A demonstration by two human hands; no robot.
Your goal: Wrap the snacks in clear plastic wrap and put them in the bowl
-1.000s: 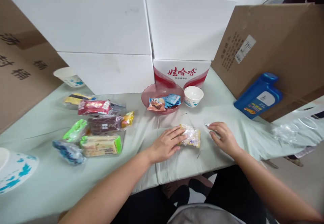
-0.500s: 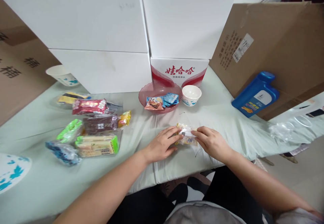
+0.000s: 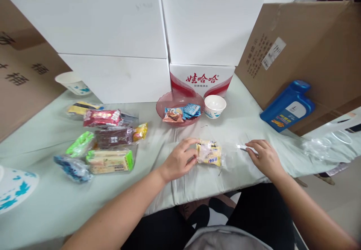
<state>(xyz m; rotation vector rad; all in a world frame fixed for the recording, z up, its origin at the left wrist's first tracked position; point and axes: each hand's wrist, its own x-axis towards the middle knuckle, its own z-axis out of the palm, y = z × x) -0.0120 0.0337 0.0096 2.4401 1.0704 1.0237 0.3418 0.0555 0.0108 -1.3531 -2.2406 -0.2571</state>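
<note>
The left hand (image 3: 177,161) pins a yellow snack packet (image 3: 209,154) near the front edge of the surface (image 3: 239,124), its fingers narrowed on the packet's left end. The right hand (image 3: 263,156) pinches a small white strip (image 3: 244,148) just right of the packet, apart from it. The step looks like unwrapping the snack; the next move likely calls for a firm hold on the packet. More snacks (image 3: 108,144) lie toward the left edge, a pink dish (image 3: 169,103) and bowl (image 3: 214,106) toward the back, with white boxes (image 3: 113,35), cartons (image 3: 304,43) and a blue bottle (image 3: 287,105) around.
</note>
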